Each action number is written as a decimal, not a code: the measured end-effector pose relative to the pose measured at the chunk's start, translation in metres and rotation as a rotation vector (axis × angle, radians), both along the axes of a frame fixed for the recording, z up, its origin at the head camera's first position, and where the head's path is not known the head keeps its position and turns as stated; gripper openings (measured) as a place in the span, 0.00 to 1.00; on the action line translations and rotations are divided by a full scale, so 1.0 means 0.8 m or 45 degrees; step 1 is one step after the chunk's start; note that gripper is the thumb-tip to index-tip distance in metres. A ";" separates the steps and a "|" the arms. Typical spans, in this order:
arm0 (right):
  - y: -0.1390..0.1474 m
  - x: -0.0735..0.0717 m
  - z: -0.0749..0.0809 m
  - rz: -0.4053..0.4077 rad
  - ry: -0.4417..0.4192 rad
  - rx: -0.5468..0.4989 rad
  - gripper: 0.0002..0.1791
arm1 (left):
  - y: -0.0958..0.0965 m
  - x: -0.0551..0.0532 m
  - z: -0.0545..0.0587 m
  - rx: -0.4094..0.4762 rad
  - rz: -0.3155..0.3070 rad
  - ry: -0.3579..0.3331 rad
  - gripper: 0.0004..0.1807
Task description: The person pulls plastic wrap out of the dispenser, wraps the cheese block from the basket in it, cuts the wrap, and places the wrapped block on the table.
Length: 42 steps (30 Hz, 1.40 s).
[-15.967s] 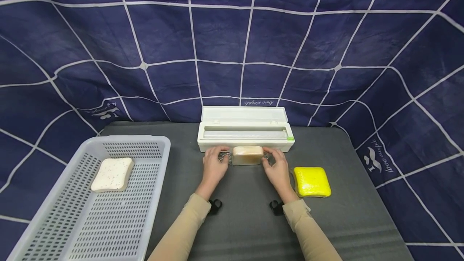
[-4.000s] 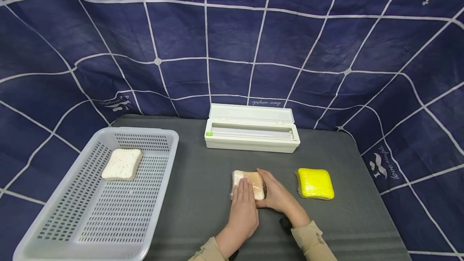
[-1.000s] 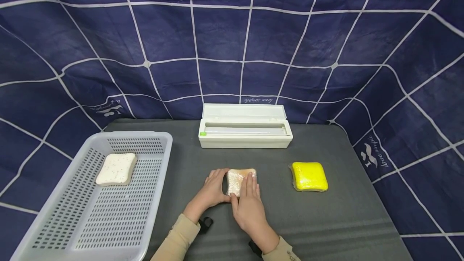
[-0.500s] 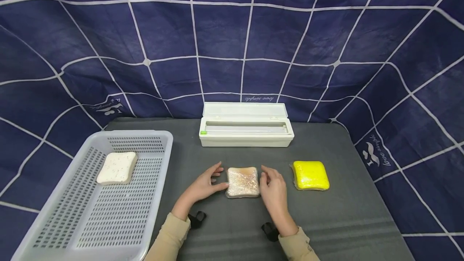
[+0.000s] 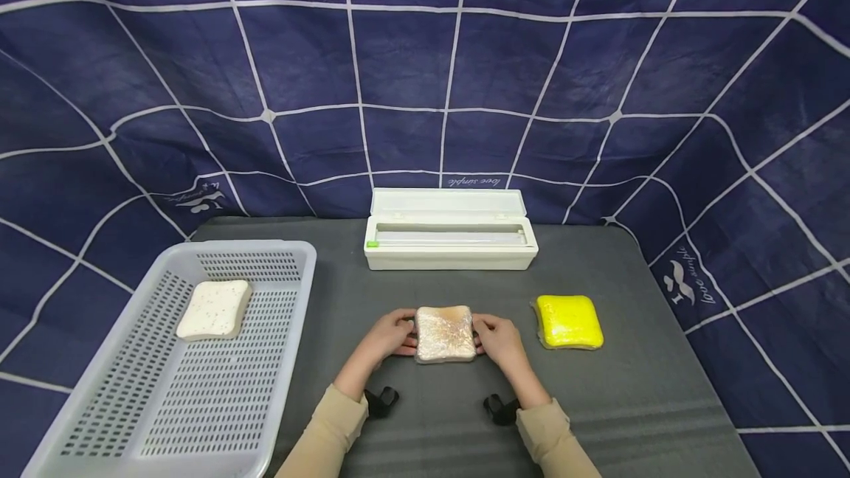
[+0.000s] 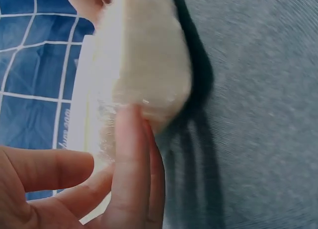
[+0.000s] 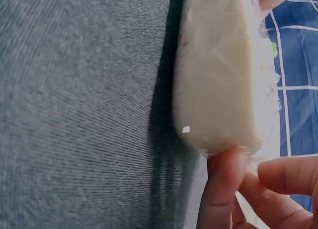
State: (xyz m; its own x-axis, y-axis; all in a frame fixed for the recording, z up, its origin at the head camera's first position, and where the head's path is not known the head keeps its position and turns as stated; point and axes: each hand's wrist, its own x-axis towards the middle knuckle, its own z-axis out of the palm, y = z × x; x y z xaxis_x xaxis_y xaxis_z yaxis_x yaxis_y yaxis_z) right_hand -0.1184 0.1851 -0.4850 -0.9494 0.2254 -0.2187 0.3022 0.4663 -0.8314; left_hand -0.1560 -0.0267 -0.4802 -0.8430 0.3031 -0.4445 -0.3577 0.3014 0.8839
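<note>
A slice of toast (image 5: 446, 334) wrapped in clear cling film lies on the grey cloth, its browned face up. My left hand (image 5: 390, 336) touches its left edge and my right hand (image 5: 499, 339) its right edge. In the left wrist view, nearly straight fingers (image 6: 131, 164) press against the pale side of the wrapped toast (image 6: 154, 55), while the thumb stays off it. The right wrist view likewise has a fingertip against the end of the toast (image 7: 216, 80), with the thumb apart.
Behind the toast stands a white cling film dispenser (image 5: 451, 258), lid raised, with a green slider at its left end. A film-wrapped yellow square slice (image 5: 569, 321) lies to the right. On the left, a grey perforated basket (image 5: 303, 293) holds a speckled white slice (image 5: 214, 310).
A second ago my right hand lay across the toast with my left beside it. The hands then parted and now touch opposite edges. Earlier, the toast was held upright against the dispenser.
</note>
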 end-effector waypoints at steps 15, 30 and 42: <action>0.010 0.010 0.016 -0.087 0.161 -0.071 0.20 | 0.001 0.010 0.018 -0.007 0.046 0.346 0.13; 0.008 0.040 -0.019 0.249 0.252 -0.125 0.38 | -0.002 0.040 -0.019 -0.126 -0.072 0.503 0.19; 0.005 0.029 -0.023 0.385 0.113 0.143 0.62 | -0.012 0.041 -0.027 -0.206 0.048 0.532 0.16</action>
State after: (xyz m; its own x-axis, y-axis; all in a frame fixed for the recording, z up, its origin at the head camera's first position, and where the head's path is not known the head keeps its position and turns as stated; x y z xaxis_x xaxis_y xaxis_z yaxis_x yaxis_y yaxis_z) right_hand -0.0954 0.1893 -0.5034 -0.9912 -0.0517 -0.1218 0.0646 0.6143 -0.7864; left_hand -0.1230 -0.0367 -0.5015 -0.9693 0.2232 -0.1029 0.0063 0.4409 0.8975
